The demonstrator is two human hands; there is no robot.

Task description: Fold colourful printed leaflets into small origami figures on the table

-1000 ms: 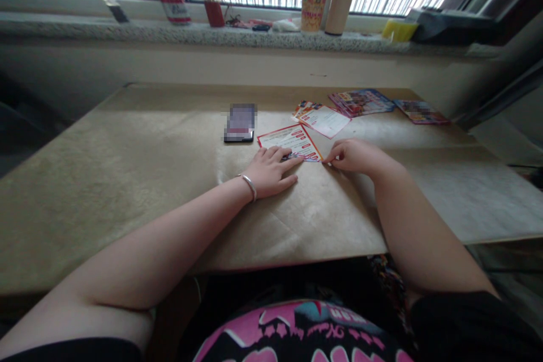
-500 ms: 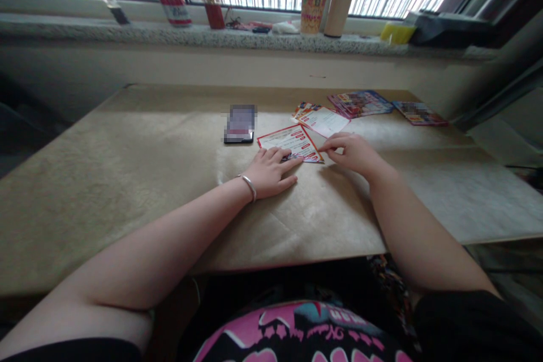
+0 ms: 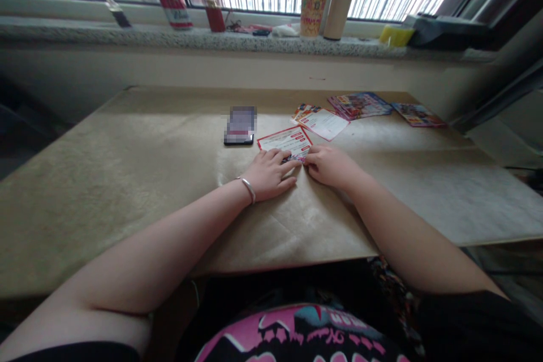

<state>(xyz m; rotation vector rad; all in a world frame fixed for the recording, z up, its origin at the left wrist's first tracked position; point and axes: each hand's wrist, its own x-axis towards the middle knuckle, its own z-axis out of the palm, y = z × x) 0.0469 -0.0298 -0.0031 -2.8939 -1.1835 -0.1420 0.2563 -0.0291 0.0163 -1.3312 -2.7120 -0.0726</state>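
Note:
A white printed card (image 3: 283, 139) with a red border and red labels lies flat in the middle of the table. My left hand (image 3: 271, 172), with a silver bangle at the wrist, rests on its near left edge, fingers spread. At the near right corner, my right hand (image 3: 328, 165) has its fingers curled together in a pinch on the card, covering that corner. Just beyond lies a fanned group of cards (image 3: 326, 123), a white one on top and orange patterned edges showing. A phone (image 3: 240, 124) with a blurred-out screen lies left of the card.
Colourful picture cards (image 3: 360, 105) lie at the table's back right, with another stack (image 3: 418, 115) beside them. On the stone windowsill (image 3: 250, 41) stand a red can (image 3: 173, 7), a red bottle (image 3: 215, 16), a patterned paper cup (image 3: 313, 8) and a yellow object (image 3: 396, 35).
My right hand has moved left and slightly nearer along the card, now covering its near right corner. My left hand has stayed in place on the card.

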